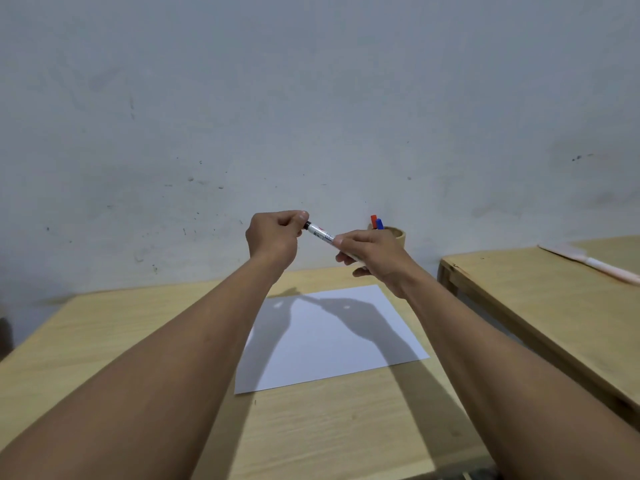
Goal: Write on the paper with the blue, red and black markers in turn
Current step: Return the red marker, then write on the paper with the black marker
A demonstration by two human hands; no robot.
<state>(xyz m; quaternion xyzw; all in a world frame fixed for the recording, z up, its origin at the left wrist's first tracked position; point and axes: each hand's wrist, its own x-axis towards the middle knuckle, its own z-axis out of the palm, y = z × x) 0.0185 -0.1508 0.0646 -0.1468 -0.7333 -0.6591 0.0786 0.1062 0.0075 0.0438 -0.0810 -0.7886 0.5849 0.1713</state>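
Both hands are raised above the table, holding the black marker [320,232] between them. My right hand [370,258] grips its white barrel. My left hand [273,237] is closed around the black cap end. The marker slants down to the right. Below it, a blank white sheet of paper [332,341] lies flat on the wooden table [311,427], crossed by the shadows of my arms. The red marker [373,221] and the blue marker [379,224] stand in a round wooden holder [398,237] at the back, just behind my right hand.
A grey wall rises directly behind the table. A second wooden table [540,299] stands to the right across a narrow gap, with a long white and pink object [595,265] lying on it.
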